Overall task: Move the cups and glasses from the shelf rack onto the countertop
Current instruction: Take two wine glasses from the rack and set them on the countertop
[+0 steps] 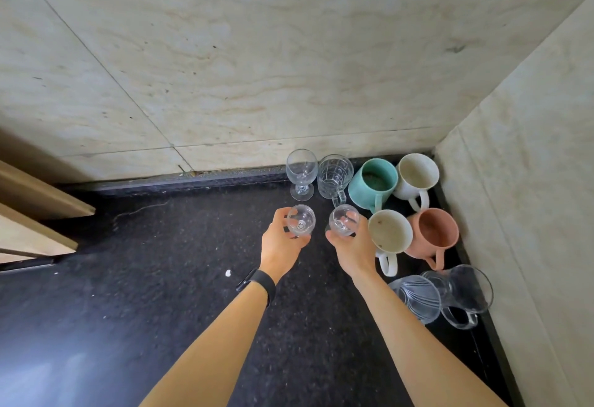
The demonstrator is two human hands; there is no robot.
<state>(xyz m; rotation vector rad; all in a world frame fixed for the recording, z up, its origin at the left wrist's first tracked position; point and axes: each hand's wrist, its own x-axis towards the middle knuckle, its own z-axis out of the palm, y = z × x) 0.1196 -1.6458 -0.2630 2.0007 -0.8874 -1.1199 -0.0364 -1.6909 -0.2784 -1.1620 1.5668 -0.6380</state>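
Note:
My left hand [281, 241] grips a small clear stemmed glass [301, 219] just above the black countertop [180, 265]. My right hand [352, 249] grips a second clear stemmed glass [344, 221] beside it. Behind them, by the wall, stand a taller wine glass [301, 172] and a cut-glass mug [335, 177]. To the right are a teal mug [374, 185], a white mug [416, 178], a cream mug [390, 231] and a pink mug [432, 234]. Two clear glass mugs [418, 297] [463, 294] stand nearer, at the right wall. The shelf rack is out of view.
Marble-like walls [257, 69] close the counter at the back and right, forming a corner. A wooden edge [35, 201] juts in at the left. A small white speck [228, 273] lies on the counter near my left wrist, which wears a black band [258, 283].

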